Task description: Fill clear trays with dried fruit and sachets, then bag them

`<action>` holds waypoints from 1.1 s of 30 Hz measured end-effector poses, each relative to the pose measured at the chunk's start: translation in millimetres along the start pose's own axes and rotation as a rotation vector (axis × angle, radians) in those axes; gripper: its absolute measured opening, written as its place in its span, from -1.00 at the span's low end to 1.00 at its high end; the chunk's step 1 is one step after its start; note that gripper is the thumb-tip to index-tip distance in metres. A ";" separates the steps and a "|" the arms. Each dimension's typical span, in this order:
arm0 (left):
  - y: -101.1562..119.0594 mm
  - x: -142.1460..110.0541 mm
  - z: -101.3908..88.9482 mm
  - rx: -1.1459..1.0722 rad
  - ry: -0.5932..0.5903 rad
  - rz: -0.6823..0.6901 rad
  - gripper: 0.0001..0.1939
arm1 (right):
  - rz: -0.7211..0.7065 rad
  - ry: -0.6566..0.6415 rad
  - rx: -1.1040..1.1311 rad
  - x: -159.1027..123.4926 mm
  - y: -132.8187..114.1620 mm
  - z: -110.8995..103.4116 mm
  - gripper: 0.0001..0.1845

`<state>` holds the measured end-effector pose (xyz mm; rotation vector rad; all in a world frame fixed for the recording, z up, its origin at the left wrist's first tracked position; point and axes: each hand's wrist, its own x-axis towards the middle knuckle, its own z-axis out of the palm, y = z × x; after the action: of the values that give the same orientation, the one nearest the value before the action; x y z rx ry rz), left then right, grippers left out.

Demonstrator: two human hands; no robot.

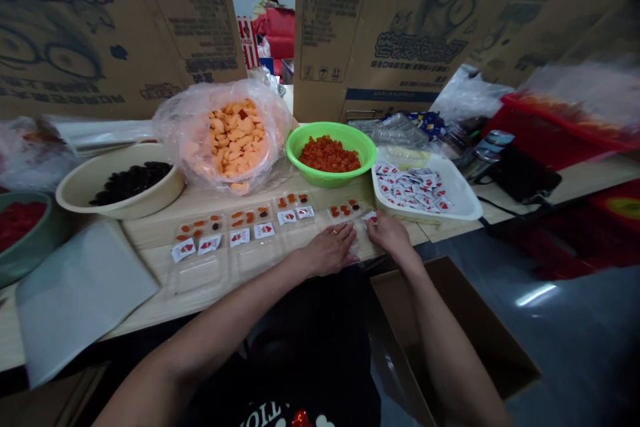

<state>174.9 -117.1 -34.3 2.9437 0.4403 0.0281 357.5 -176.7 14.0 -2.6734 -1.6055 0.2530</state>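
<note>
Several clear plastic trays lie in a row on the wooden table (150, 233), each with dried fruit pieces and small red-and-white sachets. My left hand (331, 250) lies flat, fingers stretched, on the rightmost tray (350, 213). My right hand (389, 235) rests on the same tray's right side, fingers curled at a sachet (371, 217); I cannot make out whether it grips it.
Behind the trays stand a cream bowl of dark fruit (120, 180), a plastic bag of orange pieces (227, 137), a green bowl of red pieces (330, 153) and a white tray of sachets (425, 193). Cardboard boxes wall the back. An open carton (450, 320) sits below the table edge.
</note>
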 end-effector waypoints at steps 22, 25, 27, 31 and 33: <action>-49.2 -53.4 -47.5 0.004 0.369 -0.138 -0.57 | -0.427 0.233 0.099 18.8 26.0 74.7 -0.34; -119.6 -78.2 -82.7 -0.053 0.396 -0.565 -0.69 | -0.467 0.321 0.208 19.5 32.3 77.4 -0.34; -170.2 -87.4 -105.5 -0.031 0.401 -0.828 -0.68 | -0.528 0.314 0.269 15.4 26.7 74.1 -0.37; -253.8 -79.4 -142.3 0.041 0.427 -0.951 -0.57 | -0.713 0.330 0.284 3.6 -1.3 63.8 -0.46; -283.1 -69.5 -156.2 0.067 0.439 -0.942 -0.55 | -0.816 0.363 0.258 1.4 -13.0 63.0 -0.51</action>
<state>19.9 154.4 73.4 2.4587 1.8350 0.5397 337.6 -173.9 -47.2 -1.5792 -2.1517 -0.0440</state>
